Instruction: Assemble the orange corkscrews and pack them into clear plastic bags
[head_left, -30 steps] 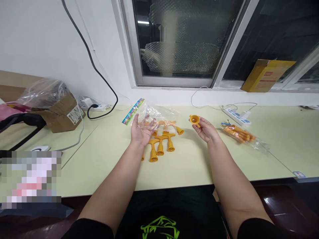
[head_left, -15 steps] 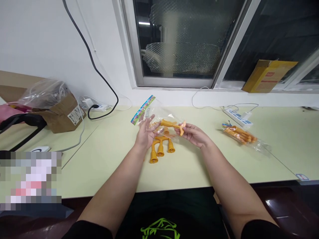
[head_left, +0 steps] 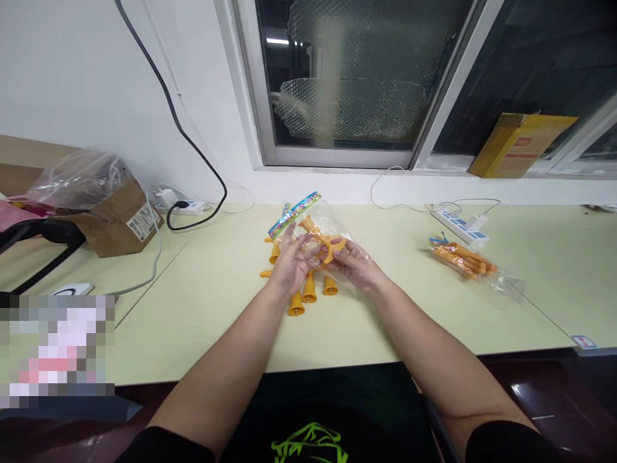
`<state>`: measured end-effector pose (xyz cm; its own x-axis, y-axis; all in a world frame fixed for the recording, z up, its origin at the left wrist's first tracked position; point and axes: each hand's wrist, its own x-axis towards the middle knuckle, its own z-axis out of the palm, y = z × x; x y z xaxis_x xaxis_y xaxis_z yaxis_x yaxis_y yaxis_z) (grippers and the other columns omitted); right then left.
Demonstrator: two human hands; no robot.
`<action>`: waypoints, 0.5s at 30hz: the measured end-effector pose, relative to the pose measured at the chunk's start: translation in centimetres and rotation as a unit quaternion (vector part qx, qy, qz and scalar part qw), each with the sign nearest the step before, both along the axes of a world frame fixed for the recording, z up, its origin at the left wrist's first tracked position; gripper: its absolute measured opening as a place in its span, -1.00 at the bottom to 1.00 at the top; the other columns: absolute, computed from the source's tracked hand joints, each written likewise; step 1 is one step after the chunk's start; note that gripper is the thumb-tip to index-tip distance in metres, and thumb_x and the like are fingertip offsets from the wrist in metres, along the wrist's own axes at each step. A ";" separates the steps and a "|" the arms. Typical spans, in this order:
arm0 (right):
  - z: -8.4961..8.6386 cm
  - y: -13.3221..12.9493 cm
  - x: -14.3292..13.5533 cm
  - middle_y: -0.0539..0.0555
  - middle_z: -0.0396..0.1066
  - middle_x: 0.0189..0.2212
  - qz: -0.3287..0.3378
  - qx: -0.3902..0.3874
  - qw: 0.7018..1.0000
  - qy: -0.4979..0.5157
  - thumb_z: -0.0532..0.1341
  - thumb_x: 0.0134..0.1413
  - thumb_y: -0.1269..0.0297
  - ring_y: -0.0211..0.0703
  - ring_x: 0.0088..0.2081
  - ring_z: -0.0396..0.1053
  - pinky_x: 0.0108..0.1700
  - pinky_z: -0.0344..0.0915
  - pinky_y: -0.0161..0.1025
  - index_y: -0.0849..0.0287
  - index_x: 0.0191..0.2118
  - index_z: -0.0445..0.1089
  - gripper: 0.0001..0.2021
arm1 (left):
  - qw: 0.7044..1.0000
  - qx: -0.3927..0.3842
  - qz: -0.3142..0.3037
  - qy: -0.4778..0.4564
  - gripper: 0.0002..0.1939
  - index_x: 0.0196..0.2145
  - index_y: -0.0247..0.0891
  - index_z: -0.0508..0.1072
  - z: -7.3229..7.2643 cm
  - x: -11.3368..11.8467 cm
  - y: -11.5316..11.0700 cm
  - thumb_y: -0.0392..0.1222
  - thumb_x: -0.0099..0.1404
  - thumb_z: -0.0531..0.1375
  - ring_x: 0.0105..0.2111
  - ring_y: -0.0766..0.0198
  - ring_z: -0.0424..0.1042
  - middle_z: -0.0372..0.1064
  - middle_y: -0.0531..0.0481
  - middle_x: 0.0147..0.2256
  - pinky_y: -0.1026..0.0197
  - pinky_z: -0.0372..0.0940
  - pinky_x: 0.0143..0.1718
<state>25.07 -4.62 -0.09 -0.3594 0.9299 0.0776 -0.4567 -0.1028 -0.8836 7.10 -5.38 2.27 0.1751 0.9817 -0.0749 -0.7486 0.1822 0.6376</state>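
Over the table, my left hand (head_left: pixel 288 265) has its fingers curled round a clear plastic bag (head_left: pixel 340 222) with a colourful header strip (head_left: pixel 295 215). My right hand (head_left: pixel 357 266) grips the winged end of a yellow-orange plastic piece (head_left: pixel 332 249). Its narrow shaft and flared end point up and left toward the header strip. Film overlaps the piece and the right fingers; I cannot tell how far inside it lies. Under my hands, several similar yellow pieces (head_left: pixel 310 295) with bell-shaped ends lie on the table, partly hidden.
To the right lies another bag of yellow pieces (head_left: pixel 463 258), near a white power strip (head_left: pixel 460 226). A cardboard box (head_left: pixel 120 222) and a black cable (head_left: pixel 222 193) are at the left. The window (head_left: pixel 337 157) is behind the table (head_left: pixel 216 308).
My right hand has moved left and closer to my left hand with the yellow piece. The bag and header strip have shifted right, and the piece now tilts more steeply.
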 end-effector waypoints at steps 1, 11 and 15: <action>-0.1 0.0 -0.1 0.02 0.61 -0.17 0.006 0.006 1.000 -0.013 0.53 -0.04 0.16 -0.21 -0.22 0.59 -0.24 0.53 -0.32 0.07 -0.05 0.43 -0.55 | 1.000 0.022 0.001 0.010 -0.42 0.26 0.02 0.29 -0.1 0.2 0.0 -0.20 0.33 0.30 -0.23 0.16 0.62 0.52 -0.06 0.04 0.09 0.54 -0.18; -0.7 -0.1 0.7 -0.07 0.53 -0.51 0.120 0.064 0.981 -0.134 0.40 0.09 -0.09 -0.17 -0.57 0.47 -0.51 0.37 -0.27 0.03 0.05 0.25 -0.46 | 0.995 0.028 -0.094 -0.024 -0.61 0.18 -0.17 0.39 0.3 -0.4 0.0 -0.04 0.46 0.14 -0.05 -0.06 0.59 0.50 -0.24 0.07 -0.20 0.50 -0.01; -1.0 -0.1 0.5 -0.07 0.51 -0.53 0.109 0.087 0.977 -0.162 0.33 0.14 -0.18 -0.15 -0.58 0.45 -0.50 0.38 -0.24 0.03 0.06 0.26 -0.47 | 0.994 0.029 -0.108 0.002 -0.56 0.24 -0.11 0.35 -0.1 -0.1 -0.2 -0.09 0.44 0.17 -0.06 -0.04 0.59 0.51 -0.23 0.05 -0.13 0.52 -0.05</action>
<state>25.60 -4.71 -1.11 -0.5795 0.8113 0.0771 -0.1339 -0.0015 -0.9910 7.01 -5.55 2.14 0.3827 0.9236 -0.0203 -0.6936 0.3018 0.6541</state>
